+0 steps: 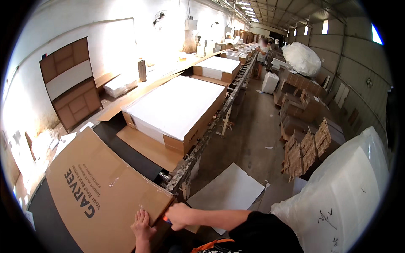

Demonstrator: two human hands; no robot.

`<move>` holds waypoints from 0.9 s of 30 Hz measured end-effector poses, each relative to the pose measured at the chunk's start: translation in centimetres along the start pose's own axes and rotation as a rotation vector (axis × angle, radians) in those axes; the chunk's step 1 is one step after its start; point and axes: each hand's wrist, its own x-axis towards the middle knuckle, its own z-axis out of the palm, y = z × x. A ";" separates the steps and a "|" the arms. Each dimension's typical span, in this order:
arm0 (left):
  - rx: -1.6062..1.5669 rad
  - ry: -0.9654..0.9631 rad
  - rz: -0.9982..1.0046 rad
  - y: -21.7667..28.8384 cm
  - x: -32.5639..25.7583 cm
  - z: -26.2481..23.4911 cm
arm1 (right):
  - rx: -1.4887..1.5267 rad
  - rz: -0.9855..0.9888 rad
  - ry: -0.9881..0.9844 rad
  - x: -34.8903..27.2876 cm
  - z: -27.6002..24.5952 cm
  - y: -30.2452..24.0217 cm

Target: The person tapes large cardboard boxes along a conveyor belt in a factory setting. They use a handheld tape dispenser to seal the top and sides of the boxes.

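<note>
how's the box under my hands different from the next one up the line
The near box is shut, its brown printed top sealed with clear tape; the next box is open, flaps folded out, filled with a white panel. The near box sits skewed across the conveyor; the next one lies along it. The left hand lies flat on the near box and the right hand is at its corner; nobody touches the next. Both are large flat brown cartons.

Bright daylight, blown-out glare on left wall, dim right side, fisheye-bent dark edges, soft focus
</note>
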 end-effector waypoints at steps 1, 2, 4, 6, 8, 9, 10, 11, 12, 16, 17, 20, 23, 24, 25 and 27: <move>0.002 -0.030 0.003 0.5 0.2 0.0 | 0.018 0.035 -0.097 -0.8 0.8 0.4; 0.007 -0.061 0.002 1.1 0.2 0.1 | 0.037 0.064 -0.195 -1.3 1.6 0.7; 0.031 -0.064 0.036 0.9 0.4 -0.5 | 0.046 0.047 -0.173 1.0 3.6 0.7; 0.024 -0.038 0.065 0.4 0.2 -0.7 | -0.056 0.068 -0.094 3.4 3.7 -1.2; 0.007 -0.005 0.081 0.6 1.1 -0.7 | -0.195 0.031 -0.085 4.0 4.6 -2.8; 0.005 -0.037 0.105 1.6 1.8 -1.0 | -0.230 0.036 -0.142 5.0 8.5 -1.3; -0.033 -0.071 0.066 2.9 2.4 -2.0 | -0.296 0.068 -0.140 6.4 13.9 -0.1; 0.003 -0.099 0.050 2.7 2.4 -2.8 | -0.285 0.082 -0.305 5.8 13.2 -0.9; 0.035 -0.118 0.030 2.4 1.7 -3.1 | -0.109 0.089 -0.242 4.1 15.8 0.1; 0.035 -0.125 0.006 1.9 0.7 -3.4 | 0.163 0.399 -0.327 0.2 18.4 -2.3; 0.029 -0.116 0.016 1.7 0.5 -3.6 | 0.170 0.383 -0.312 -0.6 19.1 -3.0; 0.020 -0.153 0.027 1.9 0.6 -3.8 | 0.092 0.469 -0.317 -1.6 21.8 -5.4; 0.026 -0.176 0.048 1.0 -0.5 -4.2 | 0.185 0.517 -0.232 -1.6 22.9 -8.7; 0.009 -0.176 0.065 0.6 -1.5 -5.0 | 0.240 0.570 -0.158 -2.0 22.9 -9.4; 0.043 -0.256 0.077 -0.2 -2.9 -6.2 | 0.273 0.616 -0.115 -2.2 23.2 -10.4; 0.118 -0.358 0.072 -2.2 -6.8 -9.8 | 0.302 0.690 -0.034 -3.2 24.0 -12.5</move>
